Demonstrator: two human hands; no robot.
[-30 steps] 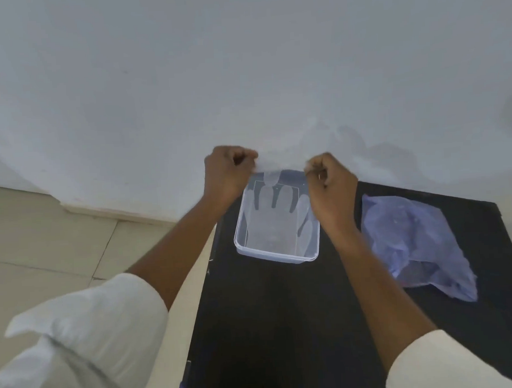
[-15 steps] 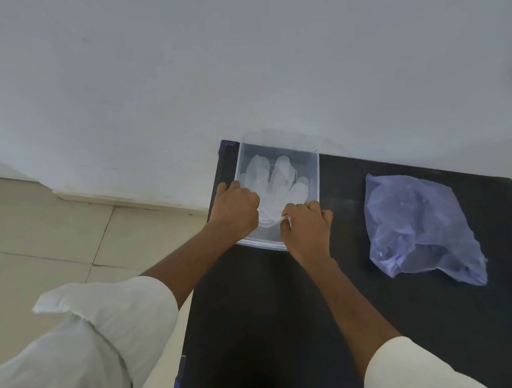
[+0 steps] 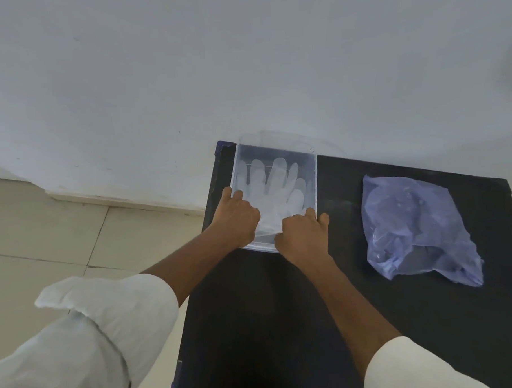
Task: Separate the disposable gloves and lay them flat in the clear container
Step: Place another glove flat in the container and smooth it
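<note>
Lying flat inside the clear container [image 3: 314, 173], a translucent glove [image 3: 271, 193] is pressed at its cuff end by the left hand [image 3: 238, 221] and right hand [image 3: 302, 235], fingers curled down on it. A blue bag [image 3: 412, 231] is seen well apart on the dark surface [image 3: 269, 325].

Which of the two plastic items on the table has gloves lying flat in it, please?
The clear container under both hands, by the wall; the purple bag lies crumpled to its right.
</note>
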